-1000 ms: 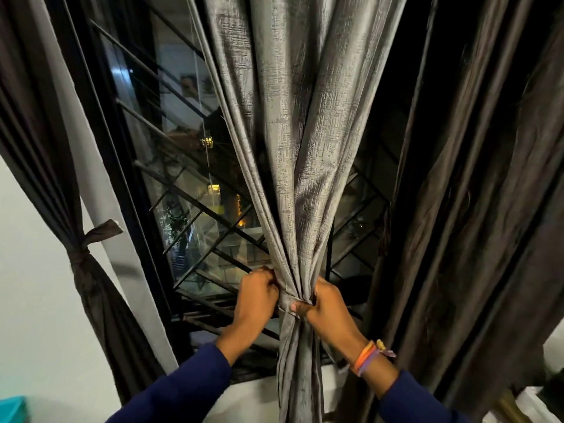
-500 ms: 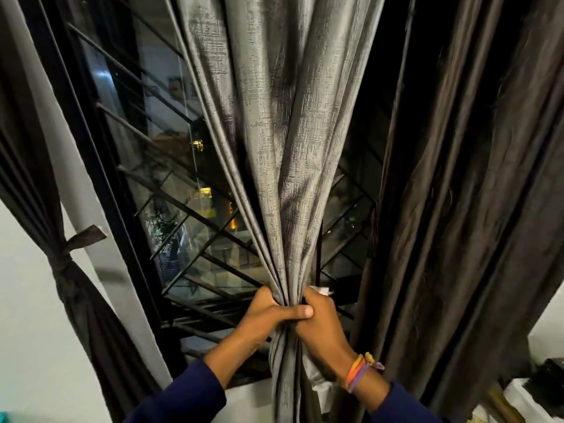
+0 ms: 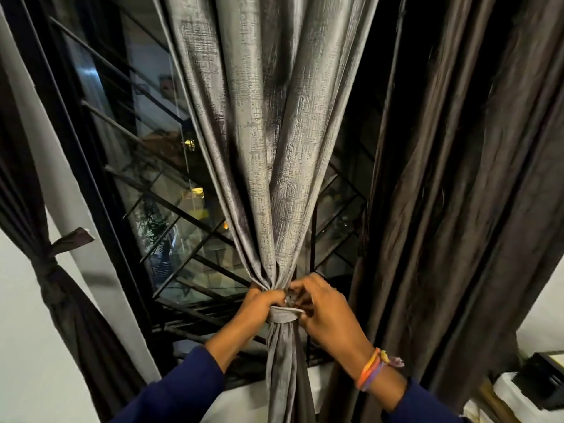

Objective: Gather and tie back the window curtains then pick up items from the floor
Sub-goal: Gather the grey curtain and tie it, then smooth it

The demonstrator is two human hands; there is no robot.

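A silver-grey curtain point(image 3: 268, 148) hangs in the middle of the window, gathered into a narrow bunch at hand height. A grey fabric tie band point(image 3: 282, 315) wraps around the bunch. My left hand point(image 3: 259, 303) grips the gathered curtain just above the band from the left. My right hand point(image 3: 323, 309) is at the band's right side, its curled fingers pinching the band's end against the bunch. A dark brown curtain point(image 3: 464, 209) hangs loose at the right. Another dark curtain point(image 3: 58, 288) at the left is tied back with a knot.
The window point(image 3: 171, 215) behind has black diagonal grille bars and a black frame. A white wall lies at the lower left. White and black objects point(image 3: 537, 389) sit at the lower right corner beside the brown curtain.
The tie band now shows wrapped around the bunch below my hands. My right hand has shifted from gripping the curtain to working the band's end; the view moved closer.
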